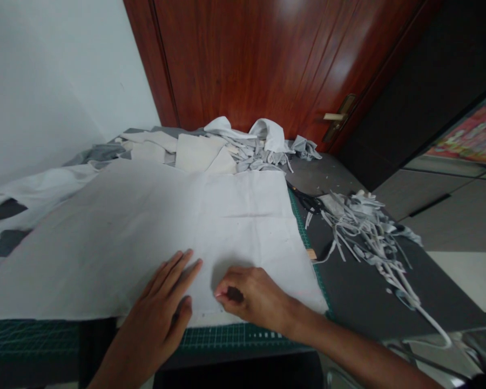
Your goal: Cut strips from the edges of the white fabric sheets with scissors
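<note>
A wide sheet of white fabric (141,232) lies spread over a green cutting mat (210,337), with creases on its right part. My left hand (162,302) rests flat on this fabric near the front edge, fingers stretched out and thumb apart. Just right of it, my right hand (251,297) is closed in a pinch, thumb and index finger together low over the fabric near the same edge. Whatever sits between those fingertips is too small to make out.
Fabric offcuts (247,146) are heaped along the back, before a brown wooden door (247,65). A tangle of grey strips (364,227) lies on the dark table (392,308) at the right. Black-handled scissors (308,201) lie partly hidden beside the mat. A white wall (65,75) stands left.
</note>
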Tool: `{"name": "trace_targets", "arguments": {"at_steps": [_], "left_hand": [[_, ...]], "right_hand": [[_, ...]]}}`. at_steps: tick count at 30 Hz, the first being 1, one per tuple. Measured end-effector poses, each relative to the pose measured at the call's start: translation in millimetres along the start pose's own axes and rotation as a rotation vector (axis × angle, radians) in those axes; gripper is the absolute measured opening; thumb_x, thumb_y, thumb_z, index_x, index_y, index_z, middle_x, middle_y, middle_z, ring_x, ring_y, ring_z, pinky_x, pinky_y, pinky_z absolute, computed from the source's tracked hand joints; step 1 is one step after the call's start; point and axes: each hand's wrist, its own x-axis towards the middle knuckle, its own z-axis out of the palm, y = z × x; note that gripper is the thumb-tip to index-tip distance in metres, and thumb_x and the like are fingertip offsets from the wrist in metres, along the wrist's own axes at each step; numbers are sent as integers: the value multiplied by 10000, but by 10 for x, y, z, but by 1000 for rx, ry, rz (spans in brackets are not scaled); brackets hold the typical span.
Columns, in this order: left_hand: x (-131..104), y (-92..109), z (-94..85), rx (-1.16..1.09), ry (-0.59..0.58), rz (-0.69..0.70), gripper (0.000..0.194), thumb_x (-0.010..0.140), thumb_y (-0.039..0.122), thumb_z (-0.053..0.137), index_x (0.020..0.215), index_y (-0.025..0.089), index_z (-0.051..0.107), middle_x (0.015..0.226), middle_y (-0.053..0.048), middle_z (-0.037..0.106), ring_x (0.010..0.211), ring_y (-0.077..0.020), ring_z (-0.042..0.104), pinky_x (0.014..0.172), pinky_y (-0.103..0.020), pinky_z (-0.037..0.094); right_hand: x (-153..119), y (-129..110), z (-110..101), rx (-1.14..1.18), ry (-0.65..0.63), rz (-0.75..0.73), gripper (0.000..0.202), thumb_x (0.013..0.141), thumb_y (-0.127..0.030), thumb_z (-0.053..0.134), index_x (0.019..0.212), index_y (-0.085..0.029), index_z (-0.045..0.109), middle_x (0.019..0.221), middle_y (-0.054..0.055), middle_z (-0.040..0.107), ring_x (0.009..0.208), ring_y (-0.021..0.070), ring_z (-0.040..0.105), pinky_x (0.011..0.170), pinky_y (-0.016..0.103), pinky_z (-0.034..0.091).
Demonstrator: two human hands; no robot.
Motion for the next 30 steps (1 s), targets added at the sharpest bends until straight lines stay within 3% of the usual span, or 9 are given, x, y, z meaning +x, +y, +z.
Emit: {"name": "trace_targets", "arguments": {"at_steps": [16, 30], "left_hand": [[4, 9, -21, -9, -17, -3, 624, 979, 276, 453, 1590, 269, 330, 1691, -29, 284, 1528, -301, 334, 1214, -505, 388], [3, 14, 6, 19, -35, -2, 653, 985, 258, 437, 1615, 259, 267, 1705, -42, 243, 1541, -299, 305, 1224, -536, 368]], "right_hand": [[-44, -16, -126, -109, -95, -3, 102, 843, -103, 629, 855, -196, 667, 875, 7, 679, 737, 130, 608, 696, 262, 453], [-232, 5, -338, -145, -123, 100, 114, 814, -86, 627, 841, -191, 664, 858, -3, 686, 723, 123, 613, 689, 264, 424]]}}
